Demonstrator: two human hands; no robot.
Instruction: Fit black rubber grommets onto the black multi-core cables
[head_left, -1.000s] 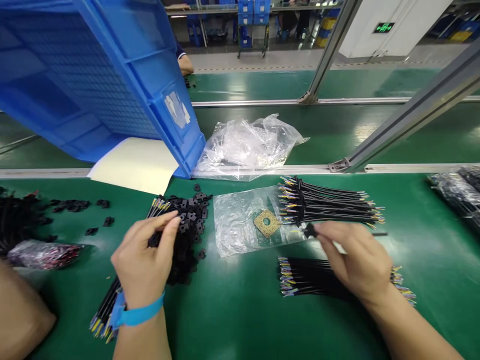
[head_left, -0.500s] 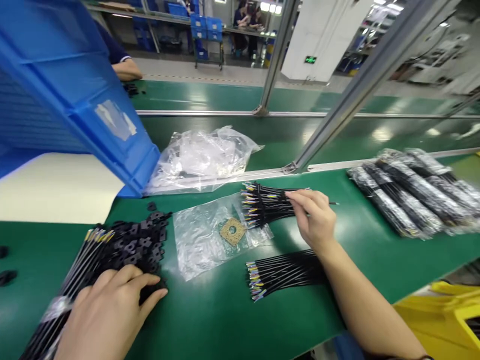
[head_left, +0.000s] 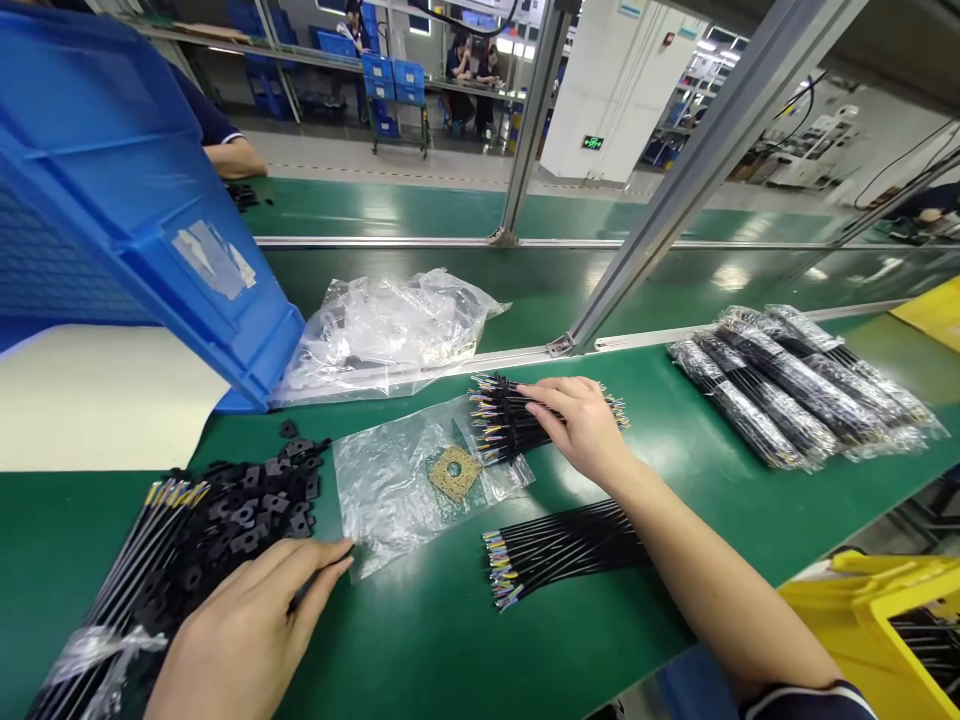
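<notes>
My left hand [head_left: 259, 610] is closed in a pinch, thumb against fingertips. A small black plastic piece [head_left: 304, 592] shows partly between its fingers, its shape mostly hidden. Beside it lies a heap of black plastic pieces [head_left: 251, 515] next to a taped bundle of black cables [head_left: 124, 560]. My right hand [head_left: 577, 420] lies over the upper stack of black cables [head_left: 517, 430], its thumb and fingers closed around a cable near the black pieces at the stack's left end. Coloured wire ends stick out there. Below lies a second group of black cables [head_left: 570, 540], partly under my forearm.
A clear flat bag [head_left: 390, 490] with a tan perforated square [head_left: 454, 473] lies between my hands. Crumpled plastic [head_left: 397, 325] and a tilted blue bin [head_left: 142, 170] stand behind. Wrapped cable bundles [head_left: 795, 390] lie right; a yellow bin [head_left: 862, 600] stands lower right. Metal posts rise behind.
My right hand has moved left with the cable, whose far end now lies among the stack's ends. My left hand has moved right, away from the heap, and its fingertips have closed together.
</notes>
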